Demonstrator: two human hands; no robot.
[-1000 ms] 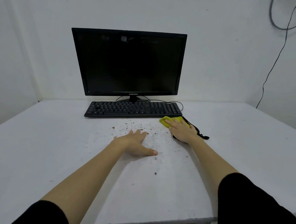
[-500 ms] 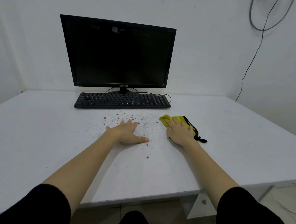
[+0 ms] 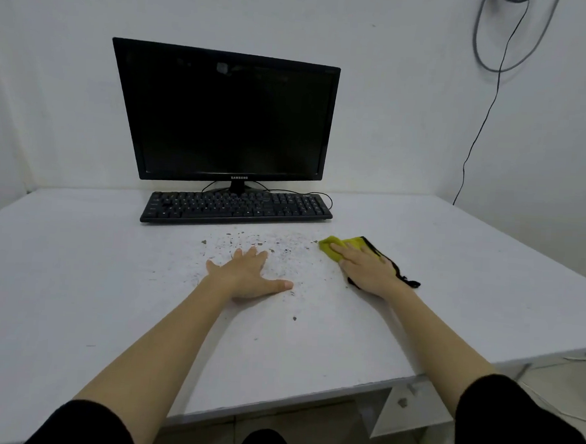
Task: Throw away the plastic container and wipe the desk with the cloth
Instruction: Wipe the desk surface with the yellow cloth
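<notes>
Cloth (image 3: 332,247), perhaps bunched, under right hand (image 3: 367,271)

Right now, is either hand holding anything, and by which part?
Nothing is gripped. The right hand presses flat on the middle of the yellow cloth; the left hand lies flat on the desk.

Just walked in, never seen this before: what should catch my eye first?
A big dark monitor stands at the back of the white desk, a black keyboard before it. Dark crumbs speckle the desk around the left hand, lying flat; further right, the right hand presses a yellow cloth.
</notes>
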